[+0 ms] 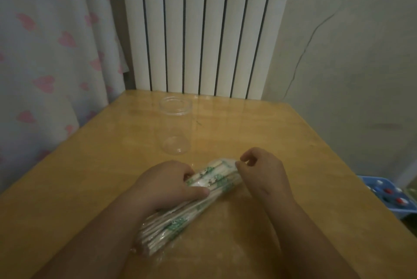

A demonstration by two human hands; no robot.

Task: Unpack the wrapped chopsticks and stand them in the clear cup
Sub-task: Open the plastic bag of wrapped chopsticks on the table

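A plastic-wrapped bundle of chopsticks (180, 220) is laid on the counter (293, 143) and gripped round its middle by the left hand (167, 184), thumb pressed across the top. Its far end is pinched by the right hand (261, 172), fingers curled. The clear cup (175, 125) is stood upright beyond both hands, untouched.

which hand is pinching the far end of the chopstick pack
The right hand, pinching the plastic at the end of the chopstick pack nearest the clear cup. The left hand instead grips round the pack's middle.
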